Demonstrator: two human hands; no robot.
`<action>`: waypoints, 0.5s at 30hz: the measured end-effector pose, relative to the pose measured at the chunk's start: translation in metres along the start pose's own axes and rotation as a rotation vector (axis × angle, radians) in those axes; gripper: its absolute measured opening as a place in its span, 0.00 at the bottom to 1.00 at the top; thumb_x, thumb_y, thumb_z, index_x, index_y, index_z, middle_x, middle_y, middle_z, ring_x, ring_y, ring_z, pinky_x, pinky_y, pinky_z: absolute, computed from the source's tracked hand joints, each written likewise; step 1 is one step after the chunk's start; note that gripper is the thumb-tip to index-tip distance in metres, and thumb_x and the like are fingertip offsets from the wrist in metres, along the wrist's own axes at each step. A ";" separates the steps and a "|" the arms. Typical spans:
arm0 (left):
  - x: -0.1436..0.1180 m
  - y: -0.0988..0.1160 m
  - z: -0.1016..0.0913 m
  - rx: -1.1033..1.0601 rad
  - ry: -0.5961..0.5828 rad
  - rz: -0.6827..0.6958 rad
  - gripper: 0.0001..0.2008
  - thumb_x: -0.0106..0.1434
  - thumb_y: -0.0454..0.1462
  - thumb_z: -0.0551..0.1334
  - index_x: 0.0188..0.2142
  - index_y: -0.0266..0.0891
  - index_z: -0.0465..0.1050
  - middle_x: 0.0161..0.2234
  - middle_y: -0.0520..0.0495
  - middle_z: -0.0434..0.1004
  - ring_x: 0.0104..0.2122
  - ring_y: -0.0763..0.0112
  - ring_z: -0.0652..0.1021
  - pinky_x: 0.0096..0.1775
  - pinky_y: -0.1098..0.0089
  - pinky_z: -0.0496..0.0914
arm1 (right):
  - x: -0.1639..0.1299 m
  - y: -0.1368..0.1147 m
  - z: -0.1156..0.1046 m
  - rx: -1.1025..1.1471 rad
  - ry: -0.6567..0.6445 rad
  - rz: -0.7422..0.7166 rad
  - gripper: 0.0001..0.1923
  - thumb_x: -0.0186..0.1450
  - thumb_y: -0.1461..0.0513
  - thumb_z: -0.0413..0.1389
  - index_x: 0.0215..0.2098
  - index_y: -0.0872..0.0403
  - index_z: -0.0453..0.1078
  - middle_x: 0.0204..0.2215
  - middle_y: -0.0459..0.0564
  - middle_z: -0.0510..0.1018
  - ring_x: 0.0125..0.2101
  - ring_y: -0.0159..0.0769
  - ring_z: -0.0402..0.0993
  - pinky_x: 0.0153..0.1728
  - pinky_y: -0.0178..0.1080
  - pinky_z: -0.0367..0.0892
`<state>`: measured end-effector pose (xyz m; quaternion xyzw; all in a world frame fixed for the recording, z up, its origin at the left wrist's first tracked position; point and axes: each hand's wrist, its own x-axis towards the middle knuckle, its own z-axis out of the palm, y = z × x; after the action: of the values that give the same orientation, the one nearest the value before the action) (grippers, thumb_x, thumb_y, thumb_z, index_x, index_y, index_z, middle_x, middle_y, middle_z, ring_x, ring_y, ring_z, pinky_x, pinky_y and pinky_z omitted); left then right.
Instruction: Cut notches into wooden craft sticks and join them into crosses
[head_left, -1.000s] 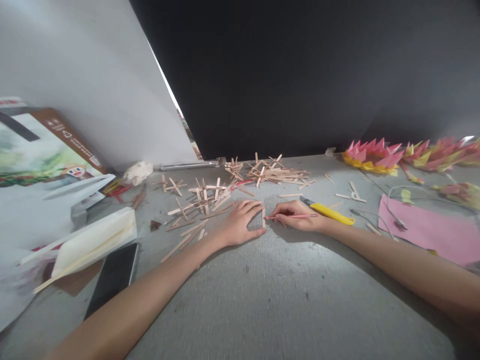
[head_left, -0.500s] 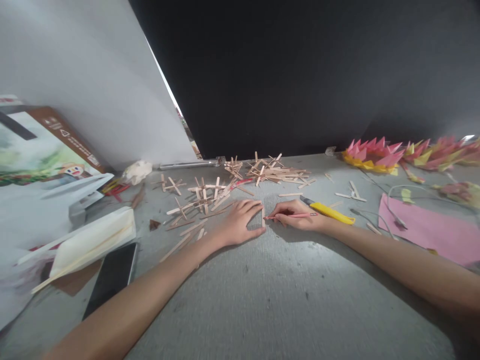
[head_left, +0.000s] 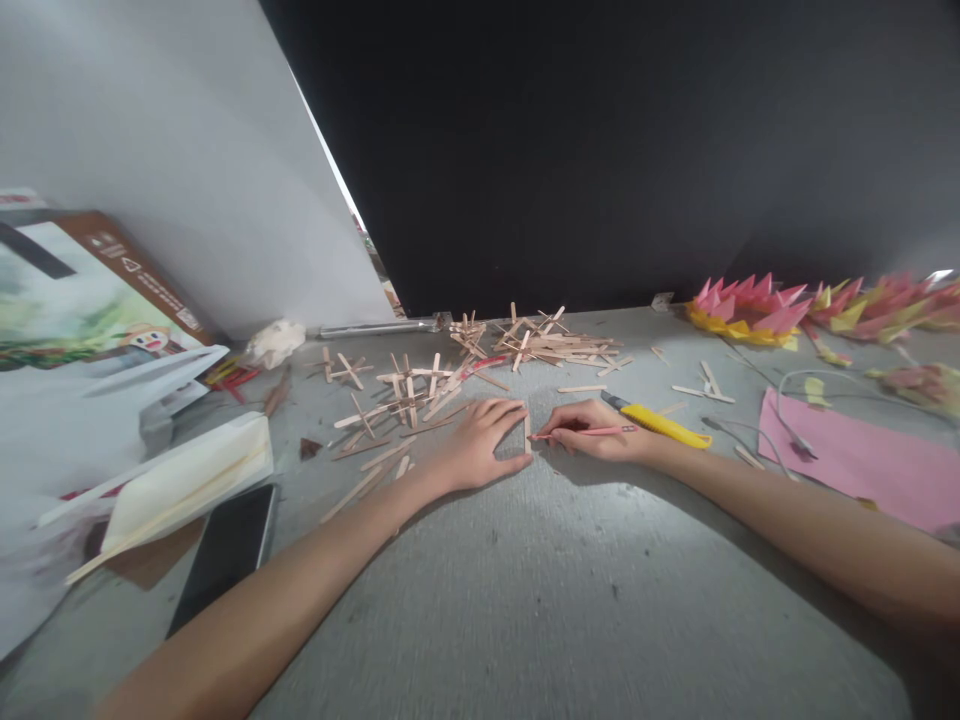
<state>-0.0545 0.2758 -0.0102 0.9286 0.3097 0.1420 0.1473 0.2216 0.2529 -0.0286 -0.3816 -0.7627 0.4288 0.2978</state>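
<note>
My left hand (head_left: 478,443) rests on the grey table and pinches a short wooden stick (head_left: 527,434) upright between thumb and forefinger. My right hand (head_left: 592,432) grips a thin red pencil (head_left: 592,432), its tip touching the stick. A heap of wooden craft sticks (head_left: 540,345) lies behind my hands, and more loose sticks (head_left: 397,395) spread to the left. A yellow utility knife (head_left: 660,424) lies just behind my right wrist.
A black phone (head_left: 225,555), a white case (head_left: 187,485) and a printed box (head_left: 82,300) sit at the left. Pink paper (head_left: 855,455), a white cable (head_left: 795,410) and pink-yellow folded paper flowers (head_left: 742,310) lie at the right. A dark board stands behind.
</note>
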 end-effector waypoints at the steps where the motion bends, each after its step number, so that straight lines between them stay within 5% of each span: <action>1: 0.000 0.000 0.000 -0.001 0.000 0.000 0.35 0.70 0.61 0.58 0.70 0.49 0.65 0.69 0.41 0.66 0.68 0.47 0.64 0.67 0.46 0.60 | 0.000 0.000 0.000 0.000 0.006 0.004 0.13 0.74 0.55 0.56 0.44 0.52 0.81 0.31 0.49 0.81 0.28 0.35 0.74 0.29 0.35 0.68; 15: 0.001 0.000 -0.001 0.000 -0.012 -0.010 0.36 0.70 0.61 0.58 0.70 0.49 0.65 0.69 0.41 0.65 0.68 0.46 0.63 0.68 0.44 0.60 | 0.001 0.002 0.001 -0.014 0.026 0.006 0.14 0.74 0.55 0.56 0.43 0.53 0.81 0.31 0.49 0.81 0.28 0.35 0.74 0.28 0.35 0.67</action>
<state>-0.0541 0.2761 -0.0090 0.9278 0.3136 0.1355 0.1499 0.2214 0.2540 -0.0307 -0.3915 -0.7606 0.4194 0.3038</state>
